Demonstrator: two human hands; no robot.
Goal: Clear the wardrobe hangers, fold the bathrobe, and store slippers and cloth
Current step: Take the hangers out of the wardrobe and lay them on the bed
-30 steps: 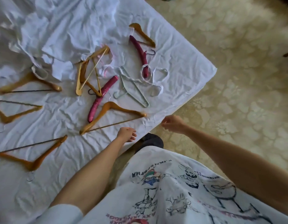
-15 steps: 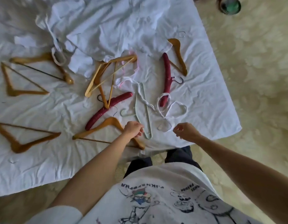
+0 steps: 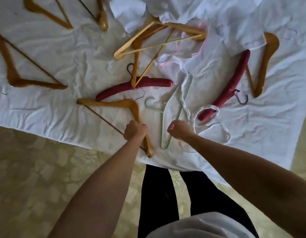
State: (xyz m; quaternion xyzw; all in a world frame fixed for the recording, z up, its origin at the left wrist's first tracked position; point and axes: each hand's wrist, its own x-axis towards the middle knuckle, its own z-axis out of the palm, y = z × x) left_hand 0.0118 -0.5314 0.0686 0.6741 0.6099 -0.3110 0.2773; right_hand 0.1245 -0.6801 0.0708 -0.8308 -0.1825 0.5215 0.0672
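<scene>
Since the prior frame the left hand (image 3: 135, 132) has closed on the near wooden hanger (image 3: 112, 104) at the bed (image 3: 45, 110) edge; right hand (image 3: 179, 129) fisted beside the pale hanger (image 3: 172, 107), grip unclear. Judged early: about ten hangers lie scattered, white cloth (image 3: 174, 7) unfolded, slippers unseen.

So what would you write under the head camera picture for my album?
Left hand gripping a brown wooden hanger on the crumpled white sheet, right hand fisted beside a pale green plastic hanger.
</scene>
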